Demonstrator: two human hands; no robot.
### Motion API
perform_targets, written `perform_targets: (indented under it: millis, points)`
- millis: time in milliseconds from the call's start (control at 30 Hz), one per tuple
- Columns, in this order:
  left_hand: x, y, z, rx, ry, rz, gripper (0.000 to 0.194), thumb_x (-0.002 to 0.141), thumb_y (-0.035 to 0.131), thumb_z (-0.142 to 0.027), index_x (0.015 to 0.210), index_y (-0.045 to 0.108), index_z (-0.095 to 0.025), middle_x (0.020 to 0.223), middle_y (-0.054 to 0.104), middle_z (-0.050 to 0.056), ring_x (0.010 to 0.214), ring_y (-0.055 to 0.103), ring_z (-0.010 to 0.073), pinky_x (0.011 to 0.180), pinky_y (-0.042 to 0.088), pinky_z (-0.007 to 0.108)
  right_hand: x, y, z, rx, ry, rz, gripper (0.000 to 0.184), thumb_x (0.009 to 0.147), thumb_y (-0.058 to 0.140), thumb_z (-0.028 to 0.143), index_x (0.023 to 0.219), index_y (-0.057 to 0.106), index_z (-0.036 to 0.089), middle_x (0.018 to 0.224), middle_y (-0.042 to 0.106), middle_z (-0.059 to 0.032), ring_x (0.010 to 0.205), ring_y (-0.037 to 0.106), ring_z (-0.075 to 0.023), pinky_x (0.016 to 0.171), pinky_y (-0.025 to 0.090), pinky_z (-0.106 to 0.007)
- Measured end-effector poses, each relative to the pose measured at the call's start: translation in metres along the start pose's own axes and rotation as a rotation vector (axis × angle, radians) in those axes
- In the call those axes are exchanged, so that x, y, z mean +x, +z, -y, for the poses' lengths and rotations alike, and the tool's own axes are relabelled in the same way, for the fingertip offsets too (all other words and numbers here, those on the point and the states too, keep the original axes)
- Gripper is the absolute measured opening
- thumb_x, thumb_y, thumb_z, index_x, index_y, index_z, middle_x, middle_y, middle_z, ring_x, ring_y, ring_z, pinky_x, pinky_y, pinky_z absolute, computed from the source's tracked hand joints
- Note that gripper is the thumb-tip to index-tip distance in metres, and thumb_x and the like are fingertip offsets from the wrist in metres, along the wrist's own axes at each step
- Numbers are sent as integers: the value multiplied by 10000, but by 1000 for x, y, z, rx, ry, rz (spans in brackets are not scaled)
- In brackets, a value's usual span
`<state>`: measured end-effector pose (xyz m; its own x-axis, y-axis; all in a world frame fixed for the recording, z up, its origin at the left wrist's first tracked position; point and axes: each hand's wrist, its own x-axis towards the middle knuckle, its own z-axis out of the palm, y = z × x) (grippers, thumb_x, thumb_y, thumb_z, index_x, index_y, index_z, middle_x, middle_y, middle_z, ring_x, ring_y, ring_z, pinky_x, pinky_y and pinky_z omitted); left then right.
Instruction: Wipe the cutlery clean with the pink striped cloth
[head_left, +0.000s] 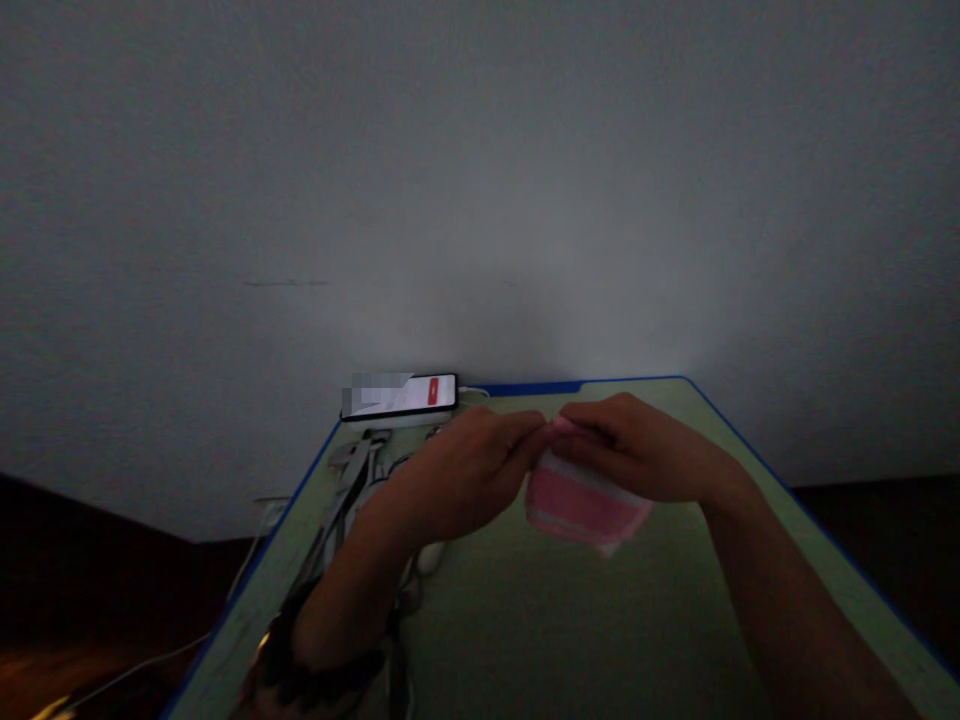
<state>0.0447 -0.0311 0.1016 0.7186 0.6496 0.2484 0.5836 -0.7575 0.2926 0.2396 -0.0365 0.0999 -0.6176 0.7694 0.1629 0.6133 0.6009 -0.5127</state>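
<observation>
A small pink-and-white striped cloth (589,500) hangs above the table between my two hands. My right hand (637,445) is closed on its upper part, fingers pinching the fabric. My left hand (480,465) is closed too, its thumb and fingertips pressed together at the cloth's upper left corner. Both sets of fingertips almost meet there. Whether anything else lies inside the folds is hidden. Several metal hand tools, among them an adjustable wrench (349,455), lie below and left of my left forearm, which covers part of them.
A phone (405,396) with a lit screen leans at the table's far left corner, a white cable (474,391) plugged into it. The pale green table (570,630) has a blue edge and stands against a grey wall (480,200). Another cable hangs off at the left.
</observation>
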Motion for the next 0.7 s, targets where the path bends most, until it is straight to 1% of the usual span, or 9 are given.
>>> perform_targets:
  millis: [133,267,367,433,533,600,700]
  points:
    - [0,-2,7,-1,10,27,373,928,307,-332,653,492,-162,522,436,-44,486,403,77,499,273,215,0,-2,-2,1,24,42,335,881,375,435,733,500,161,611,473,27,549,375,-78,512,251,-220]
    - [-2,-9,18,-97,-6,68,374,915,317,-320,638,507,-155,525,464,-42,484,416,67,489,285,193,-2,-7,-5,40,57,67,353,877,367,461,761,513,161,619,472,27,543,380,-78,501,260,-215]
    - [-6,-12,29,-162,-67,45,374,908,326,-344,650,523,-159,516,466,-47,475,415,65,478,291,185,-6,-12,-9,92,59,83,384,876,350,493,789,526,162,636,481,22,554,401,-84,504,280,-213]
    - [-11,-14,39,-198,-120,33,387,904,333,-369,622,499,-162,505,443,-51,465,401,63,461,287,181,-10,-15,-12,128,67,92,403,879,333,504,816,537,163,652,491,16,561,413,-86,501,289,-211]
    - [-18,-14,52,-273,-193,60,396,903,331,-400,624,489,-167,496,431,-53,439,383,60,426,275,174,-14,-19,-16,180,102,112,406,874,344,510,874,557,164,675,511,9,567,428,-87,488,300,-202]
    - [-20,-13,58,-329,-216,87,402,906,318,-413,659,518,-167,496,457,-48,431,397,64,421,289,174,-15,-20,-17,193,126,122,402,857,381,517,905,571,165,687,525,6,569,437,-88,481,307,-198]
    - [-18,-11,61,-423,-213,121,433,910,295,-428,737,587,-159,559,568,-13,511,494,89,492,364,185,-15,-19,-18,176,143,96,398,837,427,512,942,589,164,712,559,1,582,458,-95,493,326,-201]
